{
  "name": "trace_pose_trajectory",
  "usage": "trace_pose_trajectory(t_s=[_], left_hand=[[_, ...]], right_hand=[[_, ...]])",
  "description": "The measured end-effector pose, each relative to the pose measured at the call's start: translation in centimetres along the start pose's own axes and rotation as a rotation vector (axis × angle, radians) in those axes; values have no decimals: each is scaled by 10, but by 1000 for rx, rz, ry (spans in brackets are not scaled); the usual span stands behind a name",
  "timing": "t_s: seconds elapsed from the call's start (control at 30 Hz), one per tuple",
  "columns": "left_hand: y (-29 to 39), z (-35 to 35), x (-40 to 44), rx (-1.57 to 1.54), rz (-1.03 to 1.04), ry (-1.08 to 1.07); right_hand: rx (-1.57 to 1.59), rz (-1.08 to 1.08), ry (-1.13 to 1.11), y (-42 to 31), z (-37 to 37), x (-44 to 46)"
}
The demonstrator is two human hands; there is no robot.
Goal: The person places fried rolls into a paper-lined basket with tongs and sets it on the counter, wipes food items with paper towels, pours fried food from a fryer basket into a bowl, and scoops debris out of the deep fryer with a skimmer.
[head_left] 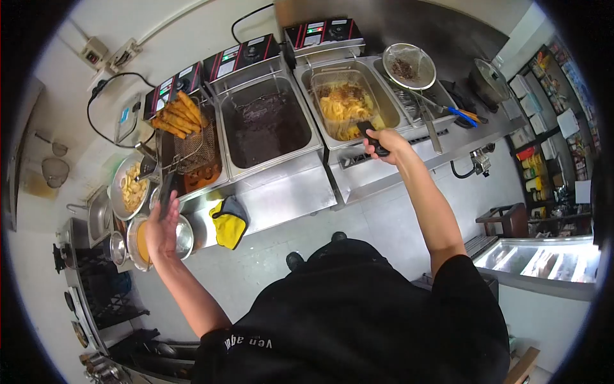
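My right hand (388,146) is closed on the black handle of a fryer basket (320,83), which sits in the right fryer with pale yellow food (345,105) and dark bits in it. At the left, my left hand (164,229) is at the black handle (167,192) of another basket (198,148); its thumb and fingers are partly spread, with the palm against the handle. Several golden-brown fried sticks (179,115) stand in that basket, above orange-brown oil (203,175). Between them is a fryer of dark oil (265,131) without a basket.
A round strainer (419,75) and blue-handled tongs (462,115) lie at the right. A bowl of pale pieces (131,187) and metal bowls (184,237) stand at the left. A yellow and grey cloth (228,224) hangs on the counter's front edge.
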State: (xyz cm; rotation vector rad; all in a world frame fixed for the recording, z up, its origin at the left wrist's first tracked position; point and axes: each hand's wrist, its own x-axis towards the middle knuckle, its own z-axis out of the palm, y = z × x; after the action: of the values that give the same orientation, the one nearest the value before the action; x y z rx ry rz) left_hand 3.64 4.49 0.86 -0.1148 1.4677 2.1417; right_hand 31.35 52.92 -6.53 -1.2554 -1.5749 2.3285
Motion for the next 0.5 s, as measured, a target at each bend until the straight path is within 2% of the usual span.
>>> trace_pose_trajectory(t_s=[0.03, 0.13, 0.2, 0.23, 0.27, 0.33, 0.43, 0.5], left_hand=[[4, 11, -9, 71, 32, 28], [5, 5, -11, 103, 49, -19], [3, 7, -7, 96, 27, -12], [0, 8, -6, 80, 14, 1], [1, 8, -7, 76, 20, 8], [4, 7, -13, 102, 43, -28], [6, 1, -9, 150, 42, -38], [3, 9, -6, 144, 13, -40]], right_hand=[[131, 49, 3, 2, 6, 0], [9, 19, 0, 2, 17, -54], [99, 130, 12, -3, -5, -26], [91, 53, -43, -4, -6, -10], [112, 22, 21, -11, 6, -7], [-102, 2, -50, 7, -1, -5], [-3, 42, -10, 2, -7, -53], [16, 40, 1, -8, -10, -19]])
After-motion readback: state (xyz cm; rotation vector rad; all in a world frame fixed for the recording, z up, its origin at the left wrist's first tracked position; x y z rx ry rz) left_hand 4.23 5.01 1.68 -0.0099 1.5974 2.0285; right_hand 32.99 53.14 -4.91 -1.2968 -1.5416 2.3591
